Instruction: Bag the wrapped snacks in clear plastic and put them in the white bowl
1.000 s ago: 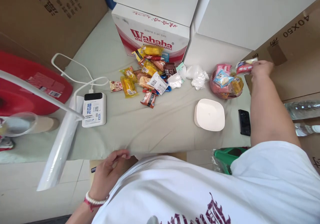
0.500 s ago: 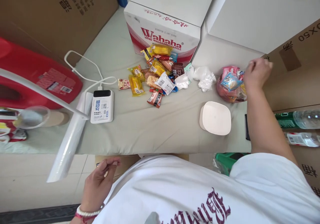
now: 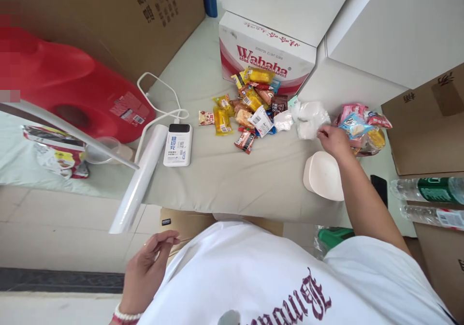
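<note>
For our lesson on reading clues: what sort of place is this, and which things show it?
Perhaps a storeroom or a cluttered corner of a workplace: wrapped snacks lie heaped on a table, with cartons standing around.

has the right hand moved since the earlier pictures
Yes. Against the Wahaha box, the right hand has moved left and lower in view, now at the crumpled white plastic.

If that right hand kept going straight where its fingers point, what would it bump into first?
Probably the crumpled whitish plastic bag: the right hand is right at its edge in the picture, though I can't tell whether they touch.
</note>
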Motion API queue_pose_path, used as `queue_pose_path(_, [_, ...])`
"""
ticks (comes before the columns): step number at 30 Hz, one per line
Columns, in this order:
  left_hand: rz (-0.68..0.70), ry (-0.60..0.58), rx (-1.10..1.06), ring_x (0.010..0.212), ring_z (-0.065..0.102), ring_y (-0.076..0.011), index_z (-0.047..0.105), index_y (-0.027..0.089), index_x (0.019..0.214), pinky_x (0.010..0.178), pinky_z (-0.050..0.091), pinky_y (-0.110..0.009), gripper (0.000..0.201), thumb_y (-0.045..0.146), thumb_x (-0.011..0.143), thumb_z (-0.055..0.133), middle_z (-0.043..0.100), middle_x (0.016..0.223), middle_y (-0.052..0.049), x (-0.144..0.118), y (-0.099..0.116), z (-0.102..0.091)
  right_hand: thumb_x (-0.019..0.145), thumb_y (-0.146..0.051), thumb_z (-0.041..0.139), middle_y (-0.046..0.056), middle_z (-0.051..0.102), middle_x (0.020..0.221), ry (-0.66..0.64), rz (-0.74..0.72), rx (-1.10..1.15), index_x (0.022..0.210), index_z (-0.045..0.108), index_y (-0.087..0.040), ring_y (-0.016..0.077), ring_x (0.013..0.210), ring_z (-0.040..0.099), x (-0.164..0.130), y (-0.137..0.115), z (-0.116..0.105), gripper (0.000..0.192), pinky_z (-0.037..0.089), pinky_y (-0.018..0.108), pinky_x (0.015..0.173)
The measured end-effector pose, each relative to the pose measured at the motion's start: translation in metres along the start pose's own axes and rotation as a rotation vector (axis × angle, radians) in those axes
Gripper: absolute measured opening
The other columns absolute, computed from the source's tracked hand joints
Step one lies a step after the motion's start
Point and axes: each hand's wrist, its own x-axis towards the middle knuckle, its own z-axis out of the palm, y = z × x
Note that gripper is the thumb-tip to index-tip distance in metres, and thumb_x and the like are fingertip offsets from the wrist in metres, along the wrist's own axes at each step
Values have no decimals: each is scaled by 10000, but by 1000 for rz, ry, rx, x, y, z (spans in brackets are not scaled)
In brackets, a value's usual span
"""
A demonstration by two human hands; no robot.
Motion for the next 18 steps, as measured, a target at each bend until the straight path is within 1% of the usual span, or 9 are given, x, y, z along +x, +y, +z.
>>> queue_pose_path(2, [32, -72, -104, 890, 767, -252, 722, 216, 970, 800, 619, -341, 407, 591, 904, 580, 793, 940, -78, 7, 16, 7, 917, -330, 604, 77, 739, 891, -31, -19, 415, 963, 749, -176, 175, 693, 574, -33, -20, -4, 216, 479, 324, 695])
queue_pose_path(5, [175, -227, -277, 881, 734, -229, 729, 196, 991, 834, 611, -352, 400, 567, 939, 587, 761, 929, -86, 24, 57, 33, 874, -461, 688, 33, 708, 840, -212, -39, 909, 912, 737, -209, 134, 610, 505, -86, -61, 5, 260, 440, 282, 592])
queue_pose_path(7, [295, -275, -370, 887, 716, -212, 726, 190, 1007, 822, 606, -346, 398, 554, 965, 570, 731, 958, -98, 40, 89, 58, 863, -467, 710, 19, 692, 815, -327, -58, 1043, 874, 736, -222, 131, 616, 504, -116, -87, 19, 247, 434, 275, 589])
queue_pose_path(9, [404, -201, -440, 1066, 690, -232, 677, 196, 1177, 869, 602, -360, 458, 586, 954, 583, 677, 1196, -147, 57, 117, 83, 873, -436, 690, 6, 670, 772, -411, -77, 1090, 834, 729, -227, 134, 621, 497, -139, -108, 35, 216, 432, 277, 603])
queue_pose_path(11, [470, -182, -460, 1272, 614, -279, 529, 202, 1420, 921, 598, -392, 715, 653, 881, 659, 567, 1411, -199, 74, 140, 104, 876, -398, 656, -9, 627, 712, -467, -96, 1102, 795, 712, -231, 140, 624, 488, -155, -123, 49, 194, 439, 284, 624])
queue_pose_path(13, [558, -264, -395, 1381, 546, -314, 475, 203, 1484, 1033, 551, -455, 855, 634, 805, 762, 522, 1494, -212, 88, 155, 117, 867, -368, 637, -6, 607, 721, -488, -132, 1098, 760, 696, -234, 156, 677, 523, -165, -132, 58, 181, 474, 302, 681])
queue_pose_path(14, [608, -296, -347, 1405, 525, -326, 556, 203, 1406, 1096, 509, -485, 797, 600, 765, 813, 549, 1480, -201, 94, 160, 121, 857, -357, 638, 5, 619, 764, -479, -151, 1101, 746, 689, -233, 169, 739, 560, -168, -134, 60, 174, 498, 318, 731])
queue_pose_path(16, [654, -383, -300, 1381, 550, -323, 703, 205, 1100, 1160, 446, -495, 491, 522, 753, 844, 654, 1352, -161, 100, 163, 124, 833, -353, 644, 39, 664, 916, -436, -148, 1155, 712, 662, -228, 205, 900, 621, -170, -133, 63, 175, 537, 362, 837])
queue_pose_path(18, [619, -481, -362, 1294, 620, -301, 677, 207, 826, 1150, 442, -470, 317, 493, 792, 809, 729, 1159, -120, 103, 161, 123, 815, -372, 647, 65, 692, 1048, -402, -48, 1278, 697, 610, -225, 232, 979, 656, -169, -128, 65, 193, 575, 402, 861])
